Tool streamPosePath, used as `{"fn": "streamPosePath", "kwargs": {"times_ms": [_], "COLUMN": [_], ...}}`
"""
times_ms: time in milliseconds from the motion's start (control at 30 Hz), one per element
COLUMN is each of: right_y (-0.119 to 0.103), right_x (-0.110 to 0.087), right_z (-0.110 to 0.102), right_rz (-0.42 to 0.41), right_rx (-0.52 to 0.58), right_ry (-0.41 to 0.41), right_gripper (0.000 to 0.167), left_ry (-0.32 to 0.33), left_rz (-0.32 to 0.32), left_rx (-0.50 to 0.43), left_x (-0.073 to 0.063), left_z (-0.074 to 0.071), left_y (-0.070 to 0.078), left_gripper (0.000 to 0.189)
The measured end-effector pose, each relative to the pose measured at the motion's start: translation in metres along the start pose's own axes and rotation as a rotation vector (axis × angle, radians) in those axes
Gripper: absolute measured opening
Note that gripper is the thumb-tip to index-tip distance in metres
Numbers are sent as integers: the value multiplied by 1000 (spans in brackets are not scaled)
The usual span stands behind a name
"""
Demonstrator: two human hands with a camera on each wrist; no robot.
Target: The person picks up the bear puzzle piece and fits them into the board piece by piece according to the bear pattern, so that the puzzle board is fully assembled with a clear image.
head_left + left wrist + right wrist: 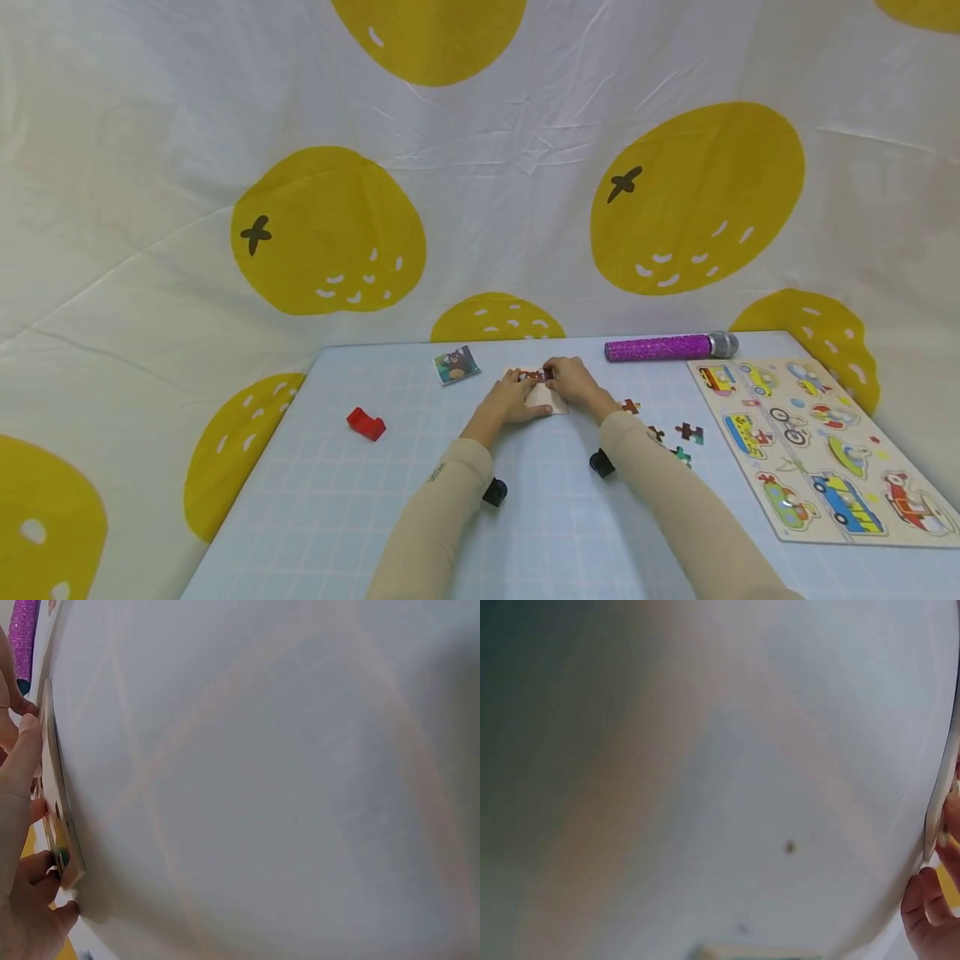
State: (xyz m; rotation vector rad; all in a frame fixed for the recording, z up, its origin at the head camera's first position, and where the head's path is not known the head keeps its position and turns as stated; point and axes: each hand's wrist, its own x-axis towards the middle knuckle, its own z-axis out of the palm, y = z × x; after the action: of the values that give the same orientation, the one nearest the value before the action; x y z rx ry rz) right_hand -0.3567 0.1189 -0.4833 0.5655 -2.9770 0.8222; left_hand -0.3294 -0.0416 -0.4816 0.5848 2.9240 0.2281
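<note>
Now we hold small flat tan puzzle board (546, 393) on pale blue table (360, 500), left of purple glitter microphone (660, 347). Left hand (510, 400) grips its left edge, right hand (573, 381) pinches dark piece on top. Board looks thin, light, stiff; we take it by edges.

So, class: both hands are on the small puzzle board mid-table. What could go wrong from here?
1. The loose puzzle pieces lie right beside the right sleeve; a sweep might scatter them.
2. The left hand and right hand cover much of the small puzzle board, so a piece might seat crooked unseen.
</note>
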Motion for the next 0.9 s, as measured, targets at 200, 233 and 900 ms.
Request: {"fn": "streamPosePath", "kwargs": {"times_ms": [200,233,900], "right_y": [-3,-4,-15], "right_x": [-1,-1,-3], "right_z": [0,0,-1], "right_rz": [-5,-2,3], "right_rx": [-66,-77,-289], "right_ry": [-36,-38,-127], "right_gripper": [25,24,30], "left_ry": [-26,-27,5], "left_rz": [-22,-23,23], "left_rx": [-29,-34,-21], "left_x": [-3,-3,-3], "left_z": [0,-1,-1], "left_y": [0,0,-1], "left_gripper": [74,74,75]}}
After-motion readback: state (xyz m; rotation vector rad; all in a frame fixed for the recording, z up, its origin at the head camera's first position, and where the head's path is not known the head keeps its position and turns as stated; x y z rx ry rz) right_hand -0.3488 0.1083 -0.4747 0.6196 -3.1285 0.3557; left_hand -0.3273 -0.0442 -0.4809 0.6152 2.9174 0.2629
